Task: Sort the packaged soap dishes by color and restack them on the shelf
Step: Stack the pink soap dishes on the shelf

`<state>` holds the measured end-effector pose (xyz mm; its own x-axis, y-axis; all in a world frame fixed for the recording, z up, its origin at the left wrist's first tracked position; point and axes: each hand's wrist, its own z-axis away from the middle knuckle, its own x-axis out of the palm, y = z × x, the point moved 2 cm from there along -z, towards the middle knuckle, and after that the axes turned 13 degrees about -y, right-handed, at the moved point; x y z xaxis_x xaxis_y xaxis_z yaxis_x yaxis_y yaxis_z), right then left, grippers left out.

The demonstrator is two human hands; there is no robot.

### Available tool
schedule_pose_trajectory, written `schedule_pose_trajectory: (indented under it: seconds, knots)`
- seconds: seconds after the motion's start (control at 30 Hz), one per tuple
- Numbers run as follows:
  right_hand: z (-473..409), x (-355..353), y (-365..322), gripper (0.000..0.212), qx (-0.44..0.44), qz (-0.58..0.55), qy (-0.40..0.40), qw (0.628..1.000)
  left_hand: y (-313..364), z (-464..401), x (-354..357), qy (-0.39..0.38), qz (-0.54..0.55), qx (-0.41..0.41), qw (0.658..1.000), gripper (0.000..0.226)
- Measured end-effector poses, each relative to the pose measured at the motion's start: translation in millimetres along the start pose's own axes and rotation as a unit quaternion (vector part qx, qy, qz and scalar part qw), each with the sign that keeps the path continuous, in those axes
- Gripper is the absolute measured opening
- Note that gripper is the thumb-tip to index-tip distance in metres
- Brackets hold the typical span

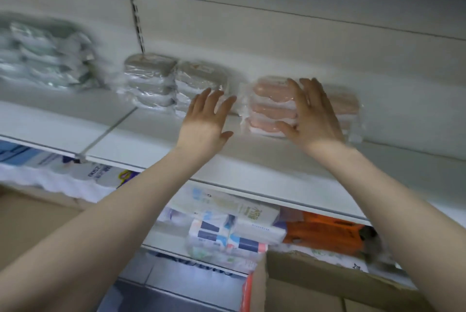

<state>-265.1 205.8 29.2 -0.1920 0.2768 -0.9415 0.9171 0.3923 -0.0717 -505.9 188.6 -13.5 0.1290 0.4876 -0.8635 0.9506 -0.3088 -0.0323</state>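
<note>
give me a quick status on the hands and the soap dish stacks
Left hand open, off the grey stacks. Right hand open, fingers flat against the pink stack. Grey left, pink right on the shelf. Nothing in the way.

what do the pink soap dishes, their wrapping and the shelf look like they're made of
Pink soap dishes: probably moulded plastic, judging by the even matte colour and rounded edges. Wrapping: thin clear plastic film, glossy, crinkled, with flaps sticking out past the dishes. Shelf: looks like white painted metal, smooth and flat, though blur leaves that open.
</note>
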Motion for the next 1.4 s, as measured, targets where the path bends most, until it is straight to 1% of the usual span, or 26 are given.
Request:
schedule_pose_trajectory:
  seconds: [0.07,0.13,0.23,0.3,0.4,0.53,0.63,0.73,0.9,0.97,1.0,1.07,1.1,1.13,1.2,1.27,1.3,1.4]
  knots:
    - [-11,11,-31,0.084,-0.038,-0.001,0.008,0.999,-35,12,-5,0.016,-0.016,-0.016,1.0,0.085]
    - [-26,23,-60,0.083,-0.053,-0.018,0.001,0.998,-76,18,-8,0.024,-0.013,-0.041,0.999,0.086]
    - [-59,44,-101,0.082,-0.067,-0.044,-0.011,0.997,-145,21,-9,0.004,0.022,-0.092,0.996,0.087]
    - [-84,58,-123,0.082,-0.055,-0.057,-0.004,0.997,-188,16,-9,-0.014,0.051,-0.116,0.992,0.089]
    - [-112,76,-143,0.08,0.007,-0.096,0.007,0.995,-235,2,-5,-0.045,0.102,-0.147,0.983,0.093]
    - [-133,92,-152,0.081,0.049,-0.133,0.006,0.99,-262,-20,10,-0.057,0.231,-0.145,0.96,0.093]
    - [-143,99,-157,0.08,0.074,-0.171,0.013,0.982,-266,-33,18,-0.056,0.299,-0.124,0.945,0.086]
    - [-150,108,-168,0.078,0.098,-0.18,0.029,0.978,-270,-38,24,-0.042,0.319,-0.119,0.939,0.078]
    - [-159,118,-179,0.074,0.102,-0.173,0.033,0.979,-282,-35,28,-0.034,0.33,-0.112,0.937,0.071]
    - [-161,118,-180,0.075,0.097,-0.156,0.03,0.983,-281,-36,27,-0.03,0.314,-0.108,0.943,0.07]
    - [-162,117,-179,0.076,0.099,-0.143,0.024,0.984,-279,-37,27,-0.029,0.28,-0.111,0.953,0.07]
    - [-160,114,-176,0.078,0.112,-0.087,0.026,0.99,-277,-37,26,-0.038,0.135,-0.151,0.979,0.072]
    - [-157,111,-175,0.077,0.11,-0.03,0.039,0.993,-275,-35,23,-0.035,0.063,-0.164,0.984,0.071]
    - [-154,108,-175,0.077,0.1,0.033,0.053,0.993,-274,-33,19,-0.017,0.011,-0.152,0.988,0.071]
    - [-149,107,-177,0.079,0.064,0.119,0.063,0.989,-268,-31,16,0.012,-0.051,-0.074,0.996,0.071]
    - [-147,114,-180,0.086,0.031,0.135,0.054,0.989,-265,-32,23,0.017,-0.055,0.008,0.998,0.069]
    - [-148,118,-182,0.092,0.021,0.135,0.041,0.99,-264,-34,27,0.014,-0.048,0.031,0.998,0.068]
    - [-153,129,-182,0.101,0.01,0.157,0.023,0.987,-263,-38,37,0.002,-0.037,0.032,0.999,0.066]
